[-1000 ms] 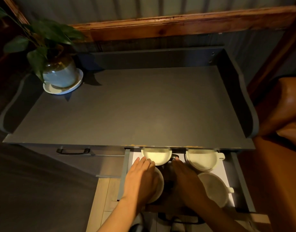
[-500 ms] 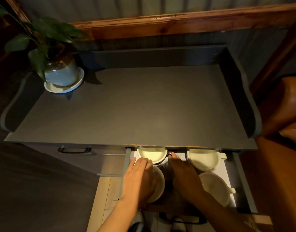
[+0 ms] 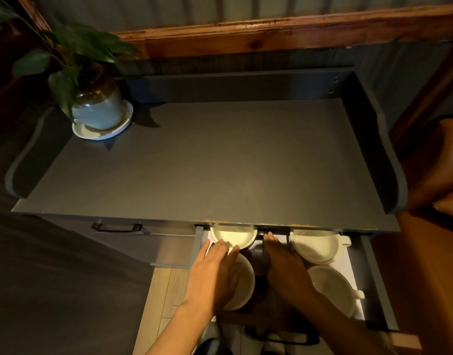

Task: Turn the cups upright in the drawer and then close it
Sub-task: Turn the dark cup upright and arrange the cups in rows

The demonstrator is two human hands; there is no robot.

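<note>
Your left hand point(image 3: 212, 275) lies flat, fingers spread, over the near-left cup point(image 3: 242, 280) in the drawer point(image 3: 374, 283); the grip looks released, palm resting on the cup rather than closed round it. Your right hand point(image 3: 284, 267) is laid open in the dark middle of the drawer, between the left and right cups, its fingertips point(image 3: 270, 237) reaching toward the drawer's back edge under the counter point(image 3: 207, 155); it grasps nothing you can see.

Four white cups sit in the drawer, two by two. The far-left cup point(image 3: 233, 235) stands mouth up at the back-left corner, partly under the counter's front edge, just beyond your left fingertips. The far-right cup point(image 3: 316, 245) is at the back right, mouth up, handle pointing right. The near-right cup point(image 3: 333, 290) is just in front of it, handle also to the right; whether it shows its mouth or its base is hard to tell in the dim light. The drawer is pulled out, its handle point(image 3: 281, 336) at the near edge.

A plant pot point(image 3: 97, 108) on a saucer point(image 3: 102, 129) stands at the counter's back-left corner.
</note>
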